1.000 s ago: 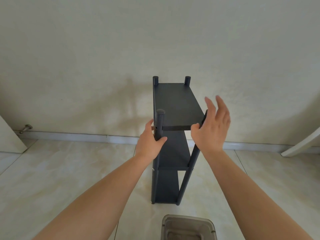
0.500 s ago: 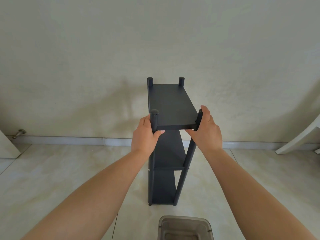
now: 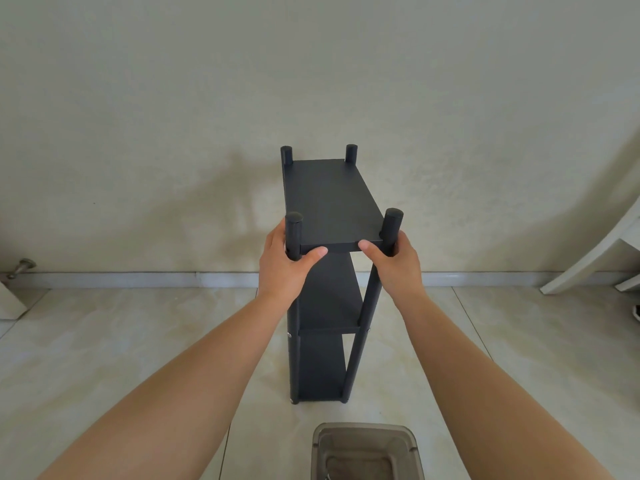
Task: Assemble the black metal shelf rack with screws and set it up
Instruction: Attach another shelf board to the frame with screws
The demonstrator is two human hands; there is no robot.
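Note:
A black metal shelf rack (image 3: 329, 199) with three shelves stands upright on the tiled floor, its narrow end toward me and its far end near the wall. My left hand (image 3: 282, 266) grips the near left post just under its cap, thumb on the front edge of the top shelf. My right hand (image 3: 398, 265) holds the near right post the same way. Small silver screw heads show on the near posts at the middle shelf.
A translucent grey plastic box (image 3: 367, 452) sits on the floor just in front of the rack's feet. A white chair leg (image 3: 588, 258) slants in at the right. A metal door stopper (image 3: 20, 266) sticks out of the baseboard at the left.
My right hand, open beside the post a second ago, has closed on the near right post. My left hand has kept its grip. The rack looks more square-on to me.

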